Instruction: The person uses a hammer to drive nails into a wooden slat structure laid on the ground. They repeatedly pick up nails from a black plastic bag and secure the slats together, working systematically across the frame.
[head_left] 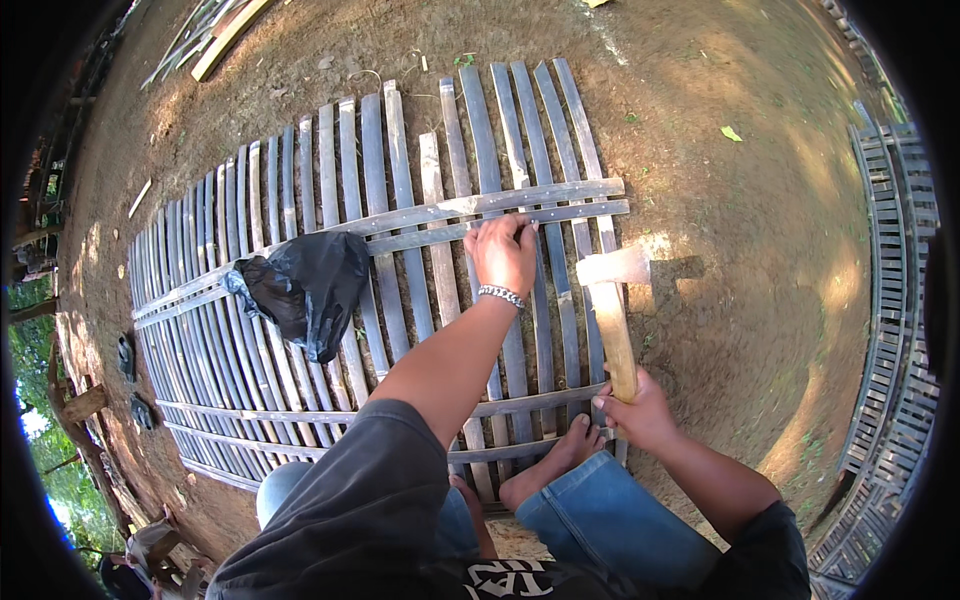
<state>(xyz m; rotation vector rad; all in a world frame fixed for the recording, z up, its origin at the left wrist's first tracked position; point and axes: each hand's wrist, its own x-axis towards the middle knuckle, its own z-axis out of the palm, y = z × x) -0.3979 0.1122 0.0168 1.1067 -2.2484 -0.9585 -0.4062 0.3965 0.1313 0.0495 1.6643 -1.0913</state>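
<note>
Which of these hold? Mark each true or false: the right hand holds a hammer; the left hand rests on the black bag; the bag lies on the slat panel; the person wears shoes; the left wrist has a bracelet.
1. The right hand holds a hammer. True: it grips the wooden handle, head raised.
2. The left hand rests on the black bag. False: it presses on a crosspiece of the slat panel, apart from the bag.
3. The bag lies on the panel. True.
4. The person wears shoes. False: a bare foot rests on the slats.
5. The left wrist has a bracelet. True.
</note>
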